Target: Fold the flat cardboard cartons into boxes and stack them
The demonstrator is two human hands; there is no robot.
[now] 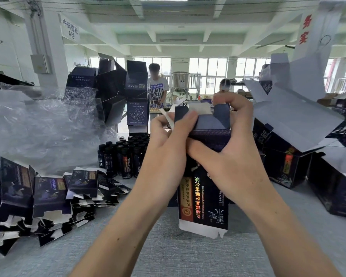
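**Both hands closing the top end of an upright carton**

Far to the left of the carton lies a heap of flat cartons [48, 196] spread on the table [188, 256]. Closer in on that side stands a cluster of dark bottles [124, 156].

The left hand [168, 148] clasps the carton's upper left corner, with its thumb pressing a dark flap inward. The carton [204, 196] itself is opened into a tube. Its long axis is roughly upright, its open lower end hangs just above the table, and its print is upside down.

The top flaps [200, 108] stand half folded between the two hands, so the work is at the far upper end, equally near both. The right hand [234, 156] grips the upper right side, with its fingers curled over the top edge and its thumb across the front. I'd say tucking those flaps comes next.

To the right of the carton, finished boxes [288, 156] are piled up with their lids open.
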